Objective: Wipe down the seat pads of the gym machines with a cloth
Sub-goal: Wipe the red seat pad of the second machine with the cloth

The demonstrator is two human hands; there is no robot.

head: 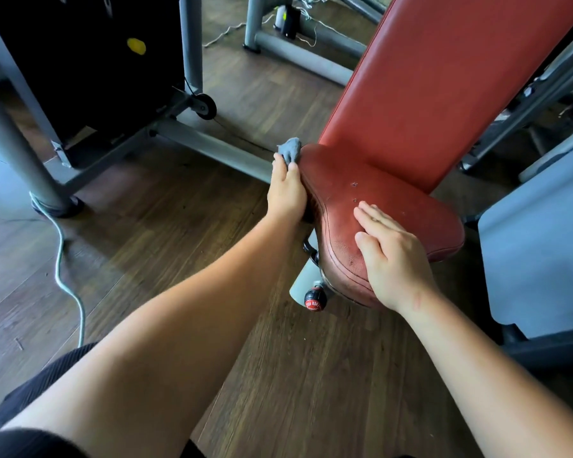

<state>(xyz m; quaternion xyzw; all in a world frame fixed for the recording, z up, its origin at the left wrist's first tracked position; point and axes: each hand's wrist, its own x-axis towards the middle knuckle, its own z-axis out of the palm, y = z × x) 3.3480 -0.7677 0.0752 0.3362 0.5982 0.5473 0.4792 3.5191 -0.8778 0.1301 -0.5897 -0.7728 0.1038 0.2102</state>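
A worn red seat pad (407, 209) sits below a long red back pad (444, 81) that slopes up to the right. My left hand (286, 190) presses a small grey cloth (290, 150) against the seat pad's left side edge, near its back corner. Most of the cloth is bunched under and beyond my fingers. My right hand (391, 256) lies flat on the seat pad's front part, fingers together, with nothing in it.
A red-and-black adjustment knob (315, 300) sticks out under the seat front. Grey machine frame tubes (212, 150) and a weight stack (80, 61) stand to the left, with a pale cable (60, 259) on the wooden floor. A grey-blue panel (536, 246) is close on the right.
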